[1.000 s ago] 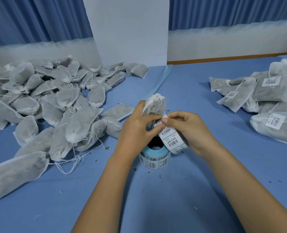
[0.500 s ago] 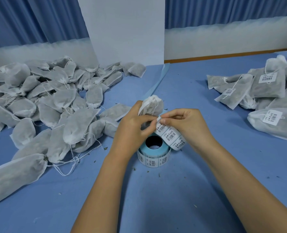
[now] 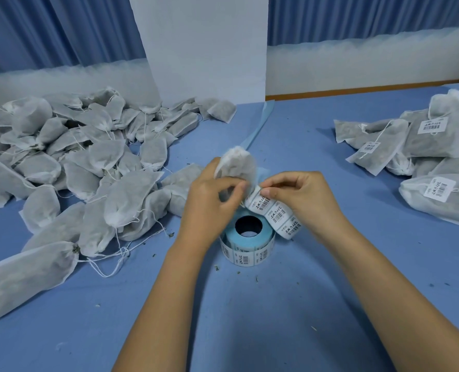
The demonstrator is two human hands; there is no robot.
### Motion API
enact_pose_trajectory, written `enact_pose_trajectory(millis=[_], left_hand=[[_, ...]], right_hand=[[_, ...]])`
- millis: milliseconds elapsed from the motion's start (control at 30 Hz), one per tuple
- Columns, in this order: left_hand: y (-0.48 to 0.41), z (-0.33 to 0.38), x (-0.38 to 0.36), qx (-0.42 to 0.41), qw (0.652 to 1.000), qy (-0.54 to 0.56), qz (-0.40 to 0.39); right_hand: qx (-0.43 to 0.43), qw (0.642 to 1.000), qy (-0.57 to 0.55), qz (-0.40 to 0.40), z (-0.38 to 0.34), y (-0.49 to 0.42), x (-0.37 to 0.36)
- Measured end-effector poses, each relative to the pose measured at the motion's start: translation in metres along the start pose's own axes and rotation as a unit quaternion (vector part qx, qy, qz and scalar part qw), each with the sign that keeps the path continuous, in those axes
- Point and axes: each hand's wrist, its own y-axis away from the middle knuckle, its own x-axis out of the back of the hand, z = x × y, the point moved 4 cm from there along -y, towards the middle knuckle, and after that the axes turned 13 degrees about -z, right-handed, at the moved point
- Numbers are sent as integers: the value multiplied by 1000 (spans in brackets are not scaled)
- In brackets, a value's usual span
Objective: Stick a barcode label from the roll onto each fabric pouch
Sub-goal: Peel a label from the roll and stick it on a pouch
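The pouch point(image 3: 236, 167) is held up just above the label roll point(image 3: 247, 237), which stands on the blue table point(image 3: 290, 318) in the middle of the view. Compared with a second ago, the free strip of labels point(image 3: 274, 214) has been drawn further off the roll and its top end lifted toward the pouch, so I'd say a label is about to be peeled.

The left hand point(image 3: 209, 202) is closed around the pouch's lower part, thumb and fingers pinched together. The right hand point(image 3: 295, 194) has its fingertips point(image 3: 266, 189) clamped on the strip's upper end, touching the pouch.

At nine to ten o'clock lies a big heap of unlabelled pouches point(image 3: 75, 162); at two o'clock, well apart, the labelled pouches point(image 3: 424, 146).
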Motion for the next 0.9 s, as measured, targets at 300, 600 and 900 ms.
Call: enact_pose_trajectory(millis=[300, 600, 900], left_hand=[[1, 11, -9, -26, 998, -16, -59], [-1, 8, -5, 35, 994, 87, -58], [9, -14, 26, 149, 948, 141, 242]], right_hand=[[3, 1000, -13, 24, 2, 1, -2], [53, 998, 32, 6, 0, -2, -3], [41, 986, 158, 40, 3, -2, -1]])
